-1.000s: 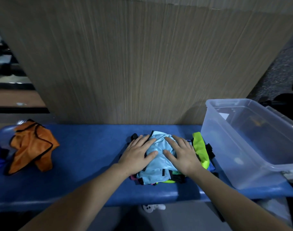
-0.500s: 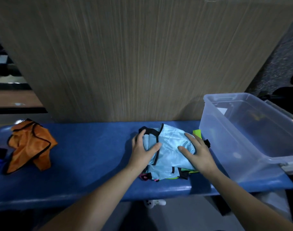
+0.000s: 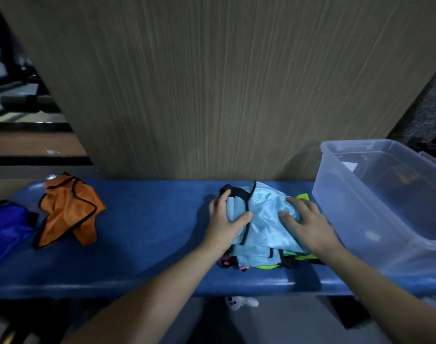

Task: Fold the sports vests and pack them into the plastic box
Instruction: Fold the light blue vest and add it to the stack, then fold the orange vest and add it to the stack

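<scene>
Head view, forward-down, seemingly close over bench (image 3: 147, 232)

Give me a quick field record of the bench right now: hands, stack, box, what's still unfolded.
left hand: grips the left edge of the stack, thumb on top
right hand: fingers spread over the stack's right side
stack of folded vests: light blue vest on top; green and pink edges show beneath
plastic box: clear, lid off, just right of the stack; no vests visible inside
orange vest: crumpled, left on the blue bench
blue vest: at the far left, partly cut off
</scene>
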A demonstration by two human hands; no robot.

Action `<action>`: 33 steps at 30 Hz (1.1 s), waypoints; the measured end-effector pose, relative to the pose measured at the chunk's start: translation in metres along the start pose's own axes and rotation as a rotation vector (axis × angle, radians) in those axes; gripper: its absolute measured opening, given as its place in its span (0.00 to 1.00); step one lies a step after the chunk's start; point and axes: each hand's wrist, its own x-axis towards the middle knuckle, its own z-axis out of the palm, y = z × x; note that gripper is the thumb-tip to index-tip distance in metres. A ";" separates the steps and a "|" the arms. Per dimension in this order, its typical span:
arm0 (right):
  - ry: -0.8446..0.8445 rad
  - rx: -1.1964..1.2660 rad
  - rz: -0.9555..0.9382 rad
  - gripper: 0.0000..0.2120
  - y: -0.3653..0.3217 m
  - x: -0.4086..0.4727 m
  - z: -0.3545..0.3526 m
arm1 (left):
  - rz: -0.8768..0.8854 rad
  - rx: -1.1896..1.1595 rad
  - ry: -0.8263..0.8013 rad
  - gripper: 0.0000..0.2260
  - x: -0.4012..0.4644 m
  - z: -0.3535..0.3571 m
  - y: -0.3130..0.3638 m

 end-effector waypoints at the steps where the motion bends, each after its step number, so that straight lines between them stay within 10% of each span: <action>1: 0.041 -0.166 -0.007 0.28 0.000 -0.001 -0.003 | 0.000 0.039 -0.009 0.35 -0.001 0.005 0.002; 5: 0.308 -0.551 -0.235 0.36 -0.007 -0.002 -0.011 | 0.005 0.435 0.054 0.36 0.003 0.009 0.007; 10: 0.171 -0.580 -0.369 0.37 -0.019 0.004 0.008 | 0.379 0.756 0.001 0.33 -0.003 -0.006 0.004; 21: 0.061 -0.642 -0.325 0.35 -0.034 0.007 0.025 | 0.249 0.816 -0.246 0.28 0.011 -0.027 -0.001; 33: 0.037 -0.514 -0.527 0.33 -0.139 -0.013 0.057 | 0.291 0.944 -0.070 0.26 -0.010 -0.115 0.007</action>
